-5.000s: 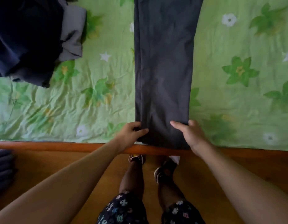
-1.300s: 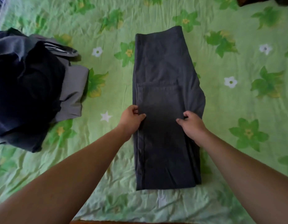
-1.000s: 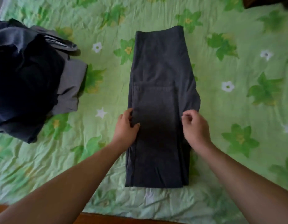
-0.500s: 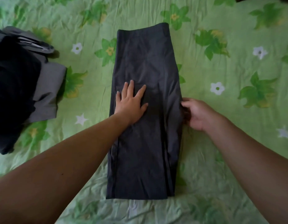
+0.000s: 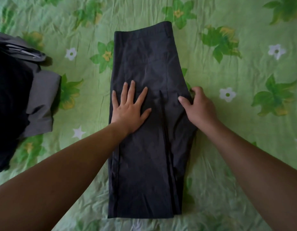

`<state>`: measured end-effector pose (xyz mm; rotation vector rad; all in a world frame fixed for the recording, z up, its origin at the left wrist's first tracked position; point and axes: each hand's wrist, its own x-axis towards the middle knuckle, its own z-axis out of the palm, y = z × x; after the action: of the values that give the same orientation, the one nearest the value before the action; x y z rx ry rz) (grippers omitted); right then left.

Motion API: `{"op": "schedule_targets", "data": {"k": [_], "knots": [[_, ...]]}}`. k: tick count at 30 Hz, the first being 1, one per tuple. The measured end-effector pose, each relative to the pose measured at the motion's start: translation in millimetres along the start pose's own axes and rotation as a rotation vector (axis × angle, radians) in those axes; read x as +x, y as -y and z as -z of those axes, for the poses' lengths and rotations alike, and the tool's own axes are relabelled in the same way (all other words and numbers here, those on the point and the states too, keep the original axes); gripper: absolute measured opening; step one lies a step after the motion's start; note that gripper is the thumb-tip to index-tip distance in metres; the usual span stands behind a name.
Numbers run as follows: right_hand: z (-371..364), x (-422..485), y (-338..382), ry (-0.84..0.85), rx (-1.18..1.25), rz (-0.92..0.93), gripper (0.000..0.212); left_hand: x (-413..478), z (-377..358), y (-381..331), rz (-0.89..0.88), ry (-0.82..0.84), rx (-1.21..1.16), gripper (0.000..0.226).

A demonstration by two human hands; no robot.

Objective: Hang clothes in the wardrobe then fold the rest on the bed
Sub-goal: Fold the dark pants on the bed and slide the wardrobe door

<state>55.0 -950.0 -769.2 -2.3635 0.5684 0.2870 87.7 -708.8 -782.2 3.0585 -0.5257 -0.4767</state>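
Observation:
A pair of dark grey trousers (image 5: 144,172) lies folded in half lengthwise and doubled over on the green flowered bed sheet (image 5: 244,80), waistband at the far end. My left hand (image 5: 130,108) presses flat on the trousers' left half with its fingers spread. My right hand (image 5: 198,106) pinches the bulging right edge of the trousers, thumb on top of the cloth and fingers curled round the edge.
A heap of dark blue and grey clothes (image 5: 19,97) lies at the left edge of the bed. The sheet is wrinkled all around the trousers.
Over five seconds the trouser legs were folded up over the upper part. Since half a second ago my left hand stays flat while my right hand has taken hold of the right edge.

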Motion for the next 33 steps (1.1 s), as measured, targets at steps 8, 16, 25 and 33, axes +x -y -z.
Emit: {"op": "schedule_targets", "data": {"k": [8, 16, 25, 33], "knots": [[-1, 13, 9, -0.195, -0.496, 0.330, 0.052, 13, 0, 14, -0.020, -0.036, -0.014, 0.071], [-30, 82, 40, -0.010, -0.724, 0.595, 0.076, 78, 14, 49, 0.043, 0.013, 0.008, 0.074], [-31, 125, 75, 0.048, -0.706, 0.484, 0.077, 119, 33, 72, -0.014, 0.077, -0.007, 0.080], [-25, 38, 81, -0.235, -0.253, 0.483, 0.041, 34, 48, 60, 0.036, -0.272, -0.422, 0.051]]}}
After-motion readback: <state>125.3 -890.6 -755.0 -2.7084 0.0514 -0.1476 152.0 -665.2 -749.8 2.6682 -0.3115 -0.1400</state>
